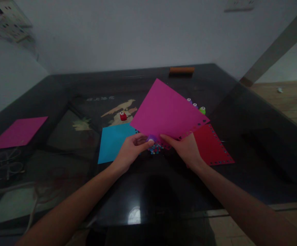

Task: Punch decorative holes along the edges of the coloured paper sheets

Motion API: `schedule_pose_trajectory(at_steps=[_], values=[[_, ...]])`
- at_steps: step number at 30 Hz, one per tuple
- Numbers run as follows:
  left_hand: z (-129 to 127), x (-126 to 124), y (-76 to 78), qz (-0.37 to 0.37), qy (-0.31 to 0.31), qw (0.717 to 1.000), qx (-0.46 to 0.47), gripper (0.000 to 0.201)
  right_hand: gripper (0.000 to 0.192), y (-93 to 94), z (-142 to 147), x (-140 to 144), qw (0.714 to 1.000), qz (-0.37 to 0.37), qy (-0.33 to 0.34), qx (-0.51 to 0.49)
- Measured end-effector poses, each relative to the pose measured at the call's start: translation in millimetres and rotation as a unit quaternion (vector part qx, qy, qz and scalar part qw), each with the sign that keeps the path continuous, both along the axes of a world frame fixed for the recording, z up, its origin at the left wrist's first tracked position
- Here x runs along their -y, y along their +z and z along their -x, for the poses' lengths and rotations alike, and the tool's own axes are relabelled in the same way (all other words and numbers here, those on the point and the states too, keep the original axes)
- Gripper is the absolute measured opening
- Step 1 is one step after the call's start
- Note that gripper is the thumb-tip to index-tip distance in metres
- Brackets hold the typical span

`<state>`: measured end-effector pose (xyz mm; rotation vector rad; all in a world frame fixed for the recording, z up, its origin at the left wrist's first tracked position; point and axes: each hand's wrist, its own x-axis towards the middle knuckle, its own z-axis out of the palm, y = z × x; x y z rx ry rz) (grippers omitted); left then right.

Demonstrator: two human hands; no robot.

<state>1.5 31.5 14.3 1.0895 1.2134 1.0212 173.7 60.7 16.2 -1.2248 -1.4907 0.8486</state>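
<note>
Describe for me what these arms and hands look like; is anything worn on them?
They are a person's, not a machine's. Both forearms, left and right, are bare as far as the view shows, tapering toward the wrists. The left hand and right hand are ungloved. I see no sleeves, watch or bracelet.

The desk (176, 191) had a dark, glossy, glass-like top, mirror-bright toward its near edge. The raised pink sheet (169, 109), blue sheet (116, 140) and red sheet (211, 145) looked like smooth, matt paper, as did the flat pink sheet (18, 132) toward the left edge. The purple punch (151, 137), red punch (123, 117) and green punch (202, 110) appeared to be hard plastic. At the far edge, the brown roll (181, 70) looked smooth, its material unclear.
</note>
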Motion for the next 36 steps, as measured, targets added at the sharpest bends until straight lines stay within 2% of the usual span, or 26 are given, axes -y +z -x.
schedule_pose_trajectory(at_steps=[8, 14, 18, 21, 27, 36], values=[[4.5, -1.8, 1.8, 0.012, -0.024, 0.999, -0.025, 0.027, 0.036, 3.7, -2.7, -2.3, 1.0, -0.002, -0.015, 0.009], [10.6, -2.5, 8.7, 0.032, -0.109, 0.99, -0.08, 0.037, 0.031, 7.6, -4.5, -4.1, 1.0, 0.012, -0.004, -0.002], [12.3, -2.3, 11.5, 0.011, -0.165, 0.978, -0.124, 0.04, 0.023, 7.4, -5.5, -5.0, 1.0, 0.013, -0.013, -0.008], [11.5, -2.1, 12.4, -0.018, -0.16, 0.975, -0.15, 0.041, 0.017, 7.1, -5.8, -5.2, 1.0, 0.015, -0.015, 0.001], [12.8, -3.4, 8.7, -0.036, -0.153, 0.974, -0.161, 0.046, 0.018, 6.6, -5.7, -5.2, 1.0, 0.021, -0.015, -0.001], [15.5, -3.3, 4.4, -0.064, -0.168, 0.966, -0.187, 0.039, 0.031, 5.7, -4.8, -5.5, 1.0, 0.021, -0.02, -0.01]])
